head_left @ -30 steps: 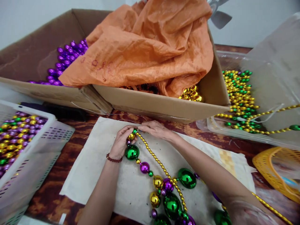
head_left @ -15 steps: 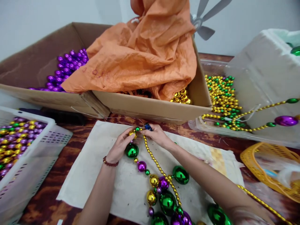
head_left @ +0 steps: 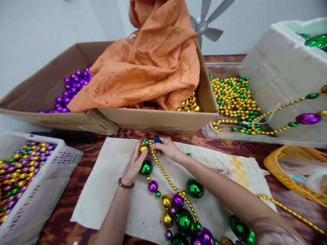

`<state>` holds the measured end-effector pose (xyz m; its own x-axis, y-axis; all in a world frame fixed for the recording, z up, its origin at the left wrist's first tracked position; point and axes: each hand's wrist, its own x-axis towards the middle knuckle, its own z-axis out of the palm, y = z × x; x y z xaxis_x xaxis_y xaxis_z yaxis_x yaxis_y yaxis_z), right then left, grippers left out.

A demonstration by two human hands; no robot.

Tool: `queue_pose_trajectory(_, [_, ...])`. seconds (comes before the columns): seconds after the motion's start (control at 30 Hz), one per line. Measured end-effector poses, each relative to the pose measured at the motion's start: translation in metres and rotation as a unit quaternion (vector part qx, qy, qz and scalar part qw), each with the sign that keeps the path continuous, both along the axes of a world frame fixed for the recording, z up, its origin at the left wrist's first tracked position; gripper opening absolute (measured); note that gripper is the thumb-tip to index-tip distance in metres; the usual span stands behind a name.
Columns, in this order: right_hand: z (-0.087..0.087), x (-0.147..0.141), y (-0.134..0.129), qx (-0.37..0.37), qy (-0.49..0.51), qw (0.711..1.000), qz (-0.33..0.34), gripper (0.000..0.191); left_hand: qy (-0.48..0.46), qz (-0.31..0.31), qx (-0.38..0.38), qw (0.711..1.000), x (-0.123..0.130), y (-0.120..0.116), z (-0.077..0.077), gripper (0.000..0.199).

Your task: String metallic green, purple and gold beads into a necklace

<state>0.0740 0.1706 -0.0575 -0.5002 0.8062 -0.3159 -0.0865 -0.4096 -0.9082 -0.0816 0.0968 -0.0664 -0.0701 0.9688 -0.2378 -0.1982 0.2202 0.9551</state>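
My left hand pinches a large gold bead at the upper end of a bead garland. My right hand is closed at the end of a strand of small gold beads, close against my left fingertips. A small dark blue object sticks up from my right fingers; its kind is unclear. Between the hands sits a small green bead. Below, the garland's large green bead, purple bead and others lie on a white cloth.
A cardboard box with purple beads and an orange sheet stands behind. To its right is a clear bin of gold and green beads. A white basket is on the left, an orange basket on the right.
The camera view has shifted slightly, moving the box and right-hand bin leftward in the picture. Both hands keep their hold close together; the garland lies much as before.
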Motion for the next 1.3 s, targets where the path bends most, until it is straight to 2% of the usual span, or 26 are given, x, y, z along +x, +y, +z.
queue_pose_trajectory(0.07, [0.000, 0.001, 0.000, 0.002, 0.004, 1.000, -0.007, 0.032, 0.017, 0.003, 0.008, 1.000, 0.000, 0.002, 0.002, 0.044])
queue_pose_trajectory(0.23, [-0.008, 0.002, 0.000, 0.006, 0.009, 1.000, -0.014, 0.029, -0.054, -0.039, -0.040, 0.997, 0.013, -0.003, 0.006, 0.053])
queue_pose_trajectory(0.47, [-0.015, 0.002, -0.003, -0.001, 0.005, 1.000, -0.012, 0.033, -0.076, 0.004, -0.079, 0.994, 0.025, -0.004, 0.008, 0.058])
queue_pose_trajectory(0.57, [-0.016, 0.005, 0.000, 0.029, -0.023, 0.999, -0.003, 0.037, -0.075, 0.003, -0.104, 0.992, 0.022, -0.003, 0.012, 0.060])
queue_pose_trajectory(0.63, [-0.017, 0.012, 0.005, 0.070, -0.045, 0.996, 0.026, 0.038, -0.073, -0.005, -0.118, 0.990, 0.019, -0.003, 0.015, 0.058])
queue_pose_trajectory(0.77, [-0.014, 0.031, 0.022, 0.170, -0.117, 0.975, 0.083, 0.045, -0.084, -0.023, -0.145, 0.986, 0.012, -0.005, 0.019, 0.051])
queue_pose_trajectory(0.97, [-0.001, 0.037, 0.039, 0.227, -0.251, 0.927, 0.163, 0.067, -0.131, -0.066, -0.171, 0.974, 0.006, -0.003, 0.026, 0.041])
queue_pose_trajectory(1.13, [0.005, 0.031, 0.040, 0.260, -0.260, 0.912, 0.182, 0.067, -0.142, -0.092, -0.176, 0.970, 0.003, -0.002, 0.029, 0.035])
queue_pose_trajectory(1.3, [0.007, 0.031, 0.039, 0.277, -0.278, 0.899, 0.192, 0.066, -0.153, -0.108, -0.172, 0.967, 0.001, -0.002, 0.025, 0.033])
